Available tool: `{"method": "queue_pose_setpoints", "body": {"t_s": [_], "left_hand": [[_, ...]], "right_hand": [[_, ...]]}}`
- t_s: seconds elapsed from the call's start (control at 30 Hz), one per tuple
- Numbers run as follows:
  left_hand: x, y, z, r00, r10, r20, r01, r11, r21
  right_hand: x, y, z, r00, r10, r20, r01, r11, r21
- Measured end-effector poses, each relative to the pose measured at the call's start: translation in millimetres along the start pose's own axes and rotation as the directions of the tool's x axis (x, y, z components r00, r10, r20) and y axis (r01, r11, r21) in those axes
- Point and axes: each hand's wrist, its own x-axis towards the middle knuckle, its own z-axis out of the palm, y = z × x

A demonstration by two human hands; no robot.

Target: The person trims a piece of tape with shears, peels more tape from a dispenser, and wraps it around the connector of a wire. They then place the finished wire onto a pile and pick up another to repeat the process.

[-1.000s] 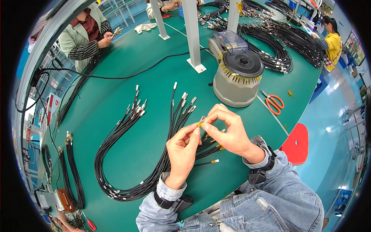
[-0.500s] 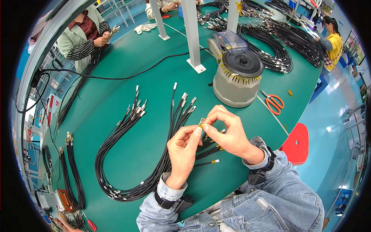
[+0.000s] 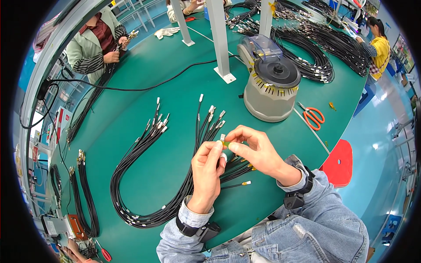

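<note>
My left hand [image 3: 205,175] pinches the end of a black cable, whose small silvery-white connector [image 3: 222,136] sticks up beyond the fingertips. A short piece of amber tape [image 3: 226,143] lies at the base of that connector. The thumb and forefinger of my right hand [image 3: 262,154] are closed on the tape's right side. Below and behind both hands, a U-shaped bundle of black cables [image 3: 115,189] with white-tipped ends lies on the green table [image 3: 175,122]. Near my right forearm rests a loose cable end [image 3: 246,183] with amber tape round it.
A round grey tape dispenser [image 3: 266,103] stands beyond my hands, with orange-handled scissors [image 3: 315,119] to its right. Metal posts [image 3: 221,48] rise from the table. More cable bundles [image 3: 307,65] lie far right and left [image 3: 85,197]. Co-workers [image 3: 94,48] sit around; a red stool [image 3: 338,162] is at right.
Both hands have shifted slightly down, with the fingers closer together round the tape. The amber tape now shows wider across the connector's base. At far left, a co-worker's hands have moved apart along their cables.
</note>
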Motion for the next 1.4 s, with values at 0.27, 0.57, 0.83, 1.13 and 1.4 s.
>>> {"method": "queue_pose_setpoints", "body": {"t_s": [0.27,0.57,0.83,1.13,1.4], "left_hand": [[0,1,-1,0.999,-0.036,0.030,0.037,0.999,-0.014],[0,4,-3,0.987,-0.108,0.123,0.116,0.992,-0.058],[-3,-2,1,0.992,0.122,0.023,-0.124,0.972,0.200],[-7,-8,5,0.965,0.263,-0.004,-0.251,0.924,0.290],[-7,-12,7,0.961,0.276,-0.009,-0.263,0.924,0.279]], "right_hand": [[-1,5,-7,0.999,-0.019,0.043,0.023,0.995,-0.100],[1,8,-7,0.998,0.010,0.064,-0.009,1.000,-0.012],[1,8,-9,0.998,-0.026,0.055,0.027,0.999,-0.026],[-3,7,-4,0.986,-0.165,0.026,0.167,0.981,-0.103],[-4,5,-3,0.985,-0.174,0.007,0.173,0.977,-0.128]]}}
